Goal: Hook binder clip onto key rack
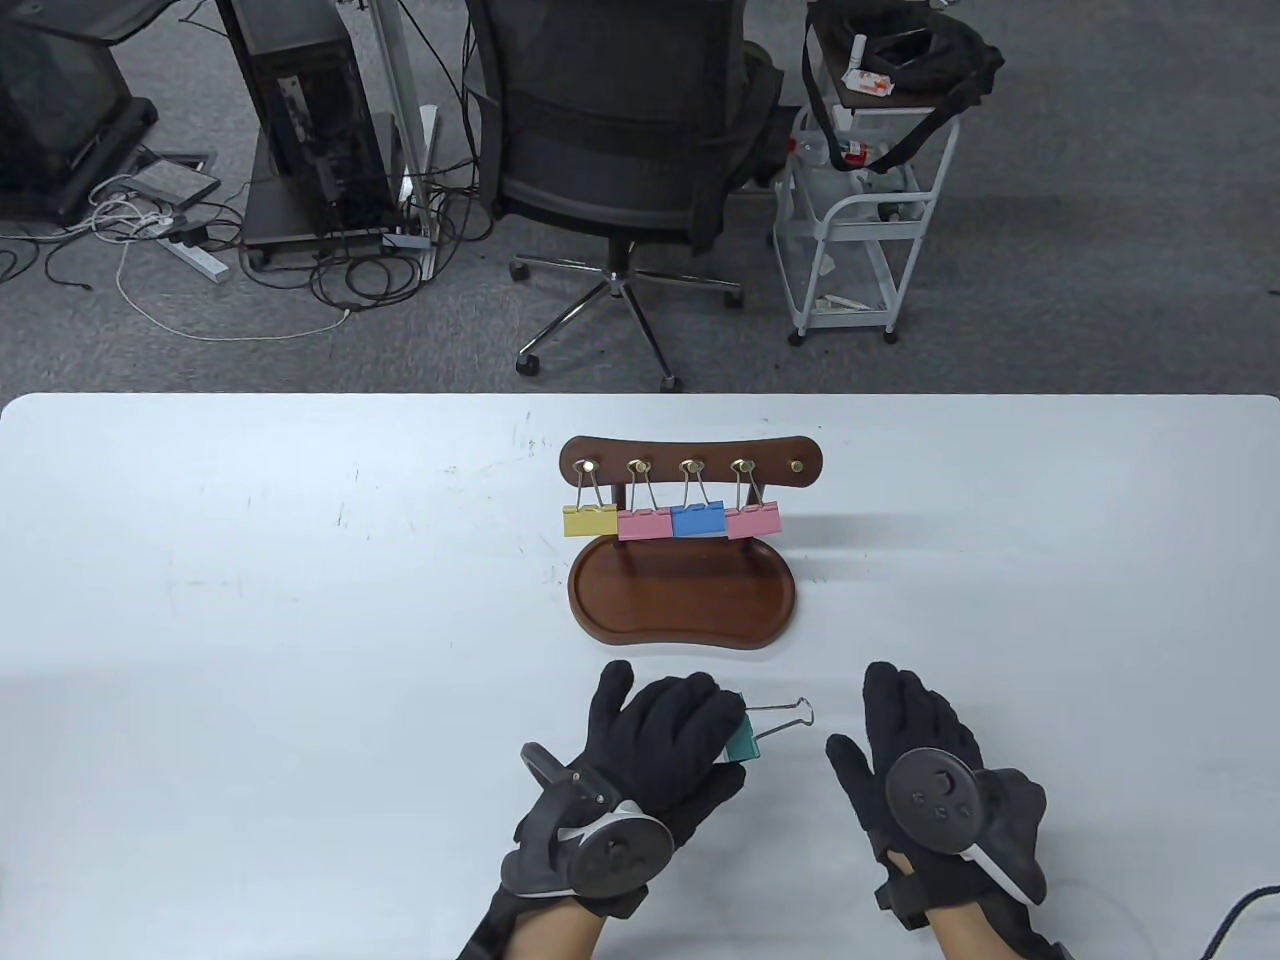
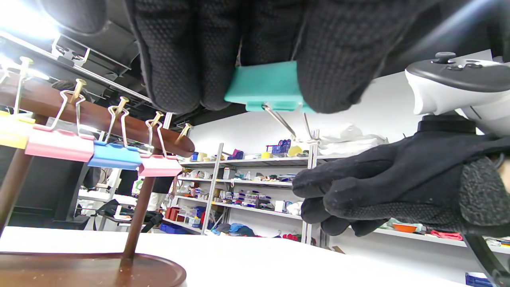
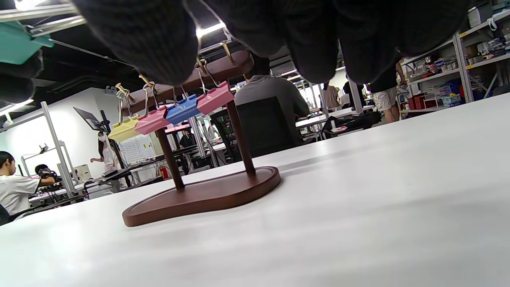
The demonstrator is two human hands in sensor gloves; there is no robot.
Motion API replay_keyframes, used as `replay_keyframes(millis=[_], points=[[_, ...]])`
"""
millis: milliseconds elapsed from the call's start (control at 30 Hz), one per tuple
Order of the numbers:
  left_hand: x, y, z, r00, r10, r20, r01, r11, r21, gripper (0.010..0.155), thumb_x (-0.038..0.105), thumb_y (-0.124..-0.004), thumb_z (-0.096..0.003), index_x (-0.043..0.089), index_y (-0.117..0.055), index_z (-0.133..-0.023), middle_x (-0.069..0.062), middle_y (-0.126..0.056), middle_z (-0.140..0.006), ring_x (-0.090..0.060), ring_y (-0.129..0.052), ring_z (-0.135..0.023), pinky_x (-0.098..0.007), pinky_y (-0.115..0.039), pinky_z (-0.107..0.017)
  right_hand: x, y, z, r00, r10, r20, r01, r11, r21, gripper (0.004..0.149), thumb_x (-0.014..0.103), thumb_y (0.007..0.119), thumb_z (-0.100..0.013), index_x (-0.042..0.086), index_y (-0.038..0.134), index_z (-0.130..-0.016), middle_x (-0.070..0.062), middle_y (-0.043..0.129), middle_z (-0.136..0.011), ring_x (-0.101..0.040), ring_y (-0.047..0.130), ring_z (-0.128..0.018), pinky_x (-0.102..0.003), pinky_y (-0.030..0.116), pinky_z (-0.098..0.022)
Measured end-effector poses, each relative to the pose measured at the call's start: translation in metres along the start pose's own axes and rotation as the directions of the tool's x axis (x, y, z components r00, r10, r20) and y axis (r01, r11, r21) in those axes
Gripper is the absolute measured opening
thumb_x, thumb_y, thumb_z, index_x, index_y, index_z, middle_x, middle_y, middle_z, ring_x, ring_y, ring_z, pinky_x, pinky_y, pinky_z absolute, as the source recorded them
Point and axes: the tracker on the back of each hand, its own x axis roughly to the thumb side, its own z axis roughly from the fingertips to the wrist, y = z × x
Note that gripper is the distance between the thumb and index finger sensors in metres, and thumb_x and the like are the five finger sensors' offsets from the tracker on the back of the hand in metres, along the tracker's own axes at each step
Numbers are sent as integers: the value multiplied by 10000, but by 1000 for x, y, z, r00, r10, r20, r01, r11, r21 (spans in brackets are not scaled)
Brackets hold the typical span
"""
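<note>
The left hand (image 1: 665,745) pinches the teal clip (image 1: 741,741) just in front of the rack (image 1: 690,530), wire handles toward the right hand (image 1: 915,745), which hangs loose and holds nothing. Bare table (image 1: 300,600) lies to either side. The rightmost peg (image 1: 797,467) is free. Only the left wrist view shows the fingers (image 2: 338,59) clamping the clip's body.

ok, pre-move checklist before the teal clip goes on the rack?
1. Grip: left hand holds the teal clip by its body. ok.
2. Wire handle free for hooking: it sticks out toward the right hand, uncovered. ok.
3. Free hook: the rightmost hook on the key rack is bare; the other four carry clips. ok.
4. Right hand out of the way: open, holding nothing, beside the clip. ok.
5. Path to the rack: bare table between hands and tray base. ok.
6. Rack stability: cannot tell.
</note>
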Motion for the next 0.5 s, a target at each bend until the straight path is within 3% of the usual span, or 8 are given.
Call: replay_keyframes(millis=[500], points=[[1, 0, -1, 1000, 5, -3, -5, 1000, 1, 732, 455, -953, -445, 92, -785, -1058, -265, -855, -1014, -469, -938, -872, -811, -517, -689, 6, -2, 3, 999, -36, 29, 36, 999, -8, 797, 463, 762, -552, -23, 518, -1135, -376, 657, -1087, -639, 682, -911, -720, 583, -619]])
